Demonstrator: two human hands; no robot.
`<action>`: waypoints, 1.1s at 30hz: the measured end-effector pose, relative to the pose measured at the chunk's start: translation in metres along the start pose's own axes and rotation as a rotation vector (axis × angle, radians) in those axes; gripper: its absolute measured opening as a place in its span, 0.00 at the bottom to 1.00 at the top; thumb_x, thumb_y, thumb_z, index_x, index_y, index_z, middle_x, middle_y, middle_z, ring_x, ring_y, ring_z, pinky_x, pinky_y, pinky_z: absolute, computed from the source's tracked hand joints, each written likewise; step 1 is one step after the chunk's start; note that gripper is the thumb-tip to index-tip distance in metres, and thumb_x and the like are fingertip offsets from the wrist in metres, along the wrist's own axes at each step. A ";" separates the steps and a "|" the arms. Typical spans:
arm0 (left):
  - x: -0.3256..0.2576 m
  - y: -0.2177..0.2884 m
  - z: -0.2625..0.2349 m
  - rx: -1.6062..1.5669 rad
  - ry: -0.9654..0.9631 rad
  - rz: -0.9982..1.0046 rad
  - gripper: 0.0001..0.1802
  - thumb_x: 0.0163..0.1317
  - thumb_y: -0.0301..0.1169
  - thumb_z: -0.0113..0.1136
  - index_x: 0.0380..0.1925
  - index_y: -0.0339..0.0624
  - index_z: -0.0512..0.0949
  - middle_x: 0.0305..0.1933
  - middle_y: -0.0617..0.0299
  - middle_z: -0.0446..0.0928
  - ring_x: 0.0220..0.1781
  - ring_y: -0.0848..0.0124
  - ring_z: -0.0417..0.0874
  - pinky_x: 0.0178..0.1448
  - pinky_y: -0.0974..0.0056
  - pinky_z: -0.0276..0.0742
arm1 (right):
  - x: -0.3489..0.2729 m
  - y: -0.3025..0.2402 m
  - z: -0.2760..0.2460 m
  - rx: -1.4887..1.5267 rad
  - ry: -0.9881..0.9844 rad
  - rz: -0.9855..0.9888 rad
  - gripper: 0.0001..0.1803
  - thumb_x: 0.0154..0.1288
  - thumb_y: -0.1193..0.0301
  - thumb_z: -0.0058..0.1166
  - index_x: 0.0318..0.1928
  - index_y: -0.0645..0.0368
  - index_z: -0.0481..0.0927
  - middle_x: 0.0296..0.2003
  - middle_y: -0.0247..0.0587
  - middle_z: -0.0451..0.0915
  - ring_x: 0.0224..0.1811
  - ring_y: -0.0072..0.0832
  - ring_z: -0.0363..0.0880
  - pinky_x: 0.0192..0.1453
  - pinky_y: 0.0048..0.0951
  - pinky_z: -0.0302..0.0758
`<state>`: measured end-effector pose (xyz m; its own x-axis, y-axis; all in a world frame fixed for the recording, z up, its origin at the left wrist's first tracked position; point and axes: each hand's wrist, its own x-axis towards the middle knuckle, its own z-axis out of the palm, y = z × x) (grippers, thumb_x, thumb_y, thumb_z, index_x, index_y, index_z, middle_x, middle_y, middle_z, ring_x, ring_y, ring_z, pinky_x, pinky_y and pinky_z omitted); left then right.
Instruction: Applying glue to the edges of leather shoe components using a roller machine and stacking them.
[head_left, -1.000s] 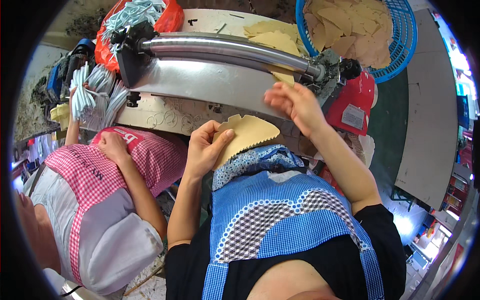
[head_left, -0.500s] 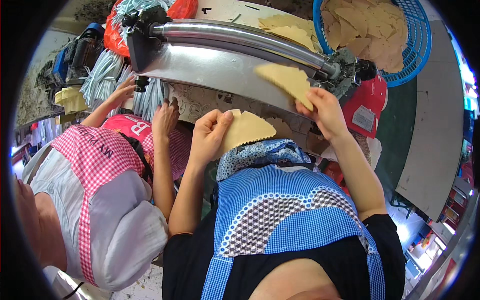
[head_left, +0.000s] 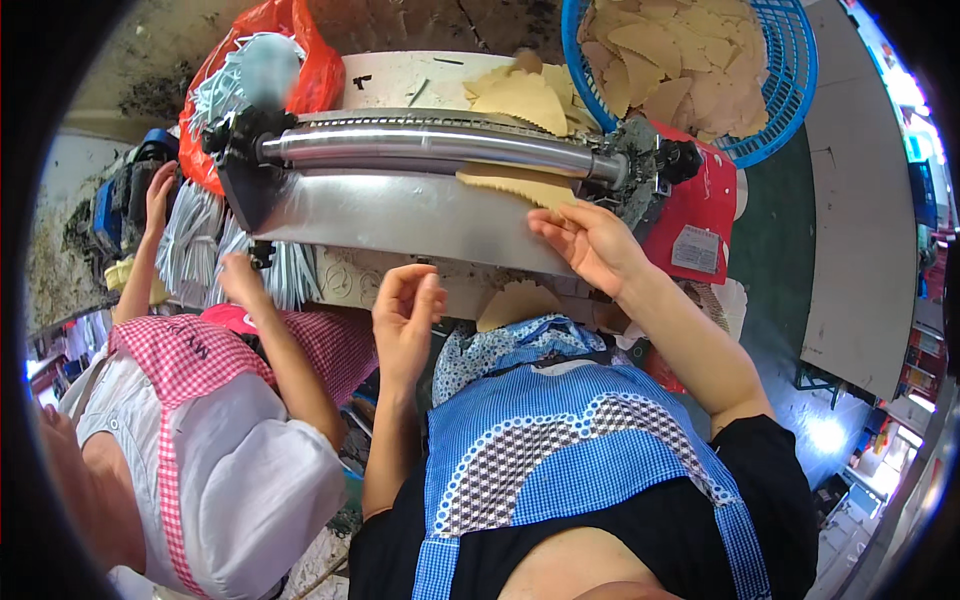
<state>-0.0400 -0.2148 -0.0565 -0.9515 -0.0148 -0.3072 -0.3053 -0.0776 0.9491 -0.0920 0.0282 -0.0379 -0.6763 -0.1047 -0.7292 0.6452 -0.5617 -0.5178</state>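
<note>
A thin tan piece with a toothed edge (head_left: 520,184) lies on the metal plate (head_left: 400,222), its far side against the steel roller (head_left: 440,148) of a machine. My right hand (head_left: 592,242) is at the near right corner of this piece, fingers spread and fingertips at its edge; whether they touch it I cannot tell. Nearer to me and further left, my left hand (head_left: 405,325) is raised with loosely curled fingers and nothing visible in them. Another tan piece (head_left: 515,304) lies by my lap, against the blue patterned cloth (head_left: 480,352).
Behind the roller lie several tan pieces (head_left: 520,98). A blue basket (head_left: 800,60) of similar pieces stands at the back right. On my left a co-worker in a pink checked apron (head_left: 200,360) reaches toward bundles of pale strips (head_left: 195,225). A red bag (head_left: 325,70) sits behind.
The tan piece my right hand held up is now on the plate at the roller, and that hand has opened. The piece in my left hand is no longer there. The view has shifted.
</note>
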 end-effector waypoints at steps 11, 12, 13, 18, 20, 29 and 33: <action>0.046 0.053 0.007 -0.023 -0.044 0.068 0.09 0.64 0.26 0.56 0.42 0.36 0.73 0.31 0.65 0.76 0.32 0.81 0.76 0.35 0.76 0.72 | 0.081 -0.201 0.030 -1.288 -0.206 -0.445 0.17 0.66 0.59 0.51 0.44 0.60 0.75 0.35 0.38 0.81 0.36 0.21 0.79 0.36 0.23 0.77; 0.056 0.062 0.014 0.012 -0.068 0.114 0.09 0.63 0.26 0.57 0.42 0.36 0.73 0.32 0.65 0.77 0.32 0.80 0.76 0.36 0.76 0.73 | 0.117 -0.206 0.012 -1.390 -0.194 -0.275 0.18 0.64 0.58 0.54 0.45 0.59 0.75 0.36 0.38 0.80 0.38 0.21 0.78 0.38 0.23 0.77; 0.068 0.069 0.020 0.013 -0.072 0.124 0.09 0.63 0.26 0.57 0.42 0.36 0.73 0.32 0.65 0.77 0.32 0.80 0.76 0.36 0.76 0.73 | 0.150 -0.204 -0.006 -1.484 -0.177 -0.095 0.20 0.62 0.57 0.56 0.46 0.58 0.75 0.37 0.39 0.80 0.39 0.20 0.77 0.39 0.23 0.76; 0.106 0.104 0.034 0.317 -0.055 0.219 0.08 0.61 0.25 0.60 0.39 0.34 0.75 0.31 0.65 0.78 0.32 0.80 0.77 0.39 0.74 0.72 | 0.215 -0.158 0.004 -1.751 -0.394 -0.172 0.32 0.54 0.54 0.62 0.52 0.62 0.70 0.40 0.43 0.77 0.41 0.31 0.75 0.48 0.30 0.74; 0.111 0.110 0.040 0.408 -0.038 0.259 0.08 0.60 0.25 0.60 0.37 0.33 0.75 0.29 0.64 0.77 0.31 0.79 0.76 0.39 0.74 0.72 | 0.214 -0.149 0.018 -1.580 -0.479 -0.166 0.36 0.51 0.54 0.64 0.54 0.64 0.67 0.47 0.50 0.74 0.48 0.37 0.74 0.52 0.33 0.71; 0.060 0.070 0.018 0.234 0.112 0.043 0.06 0.62 0.24 0.57 0.38 0.34 0.74 0.29 0.64 0.77 0.31 0.79 0.77 0.38 0.74 0.73 | 0.239 -0.148 -0.012 -2.246 -0.777 -0.558 0.28 0.43 0.67 0.65 0.48 0.54 0.70 0.48 0.43 0.70 0.55 0.43 0.68 0.55 0.39 0.70; 0.024 0.047 0.009 0.140 0.159 -0.043 0.06 0.63 0.23 0.55 0.39 0.34 0.73 0.29 0.63 0.77 0.31 0.78 0.78 0.37 0.75 0.73 | 0.237 -0.144 -0.022 -2.342 -0.782 -0.589 0.26 0.46 0.69 0.63 0.48 0.54 0.71 0.48 0.44 0.70 0.54 0.43 0.70 0.54 0.39 0.71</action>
<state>-0.0774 -0.2097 -0.0189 -0.9229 -0.1723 -0.3442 -0.3583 0.0577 0.9318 -0.3378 0.1029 -0.1463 -0.4445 -0.7572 -0.4786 -0.7195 0.6201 -0.3127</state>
